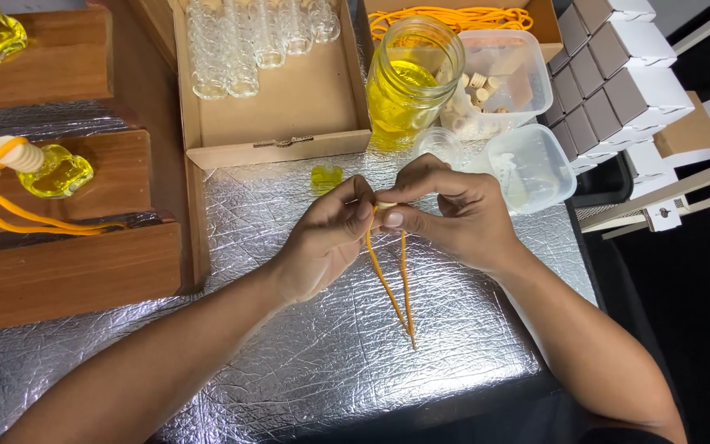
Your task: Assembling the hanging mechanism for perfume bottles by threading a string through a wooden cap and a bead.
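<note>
Right now my left hand [326,238] and right hand [454,215] meet over the foil-covered table [306,362], fingertips pinched together on a doubled orange cord [396,288] so its two ends hang free below. Something small and pale, perhaps a bead, sits between my fingers. Behind stands a jar of yellow liquid [408,86].

A single head-worn camera looks steeply down, from close range, over both forearms onto a foil-covered table [306,345], boxes along its far edge.
</note>
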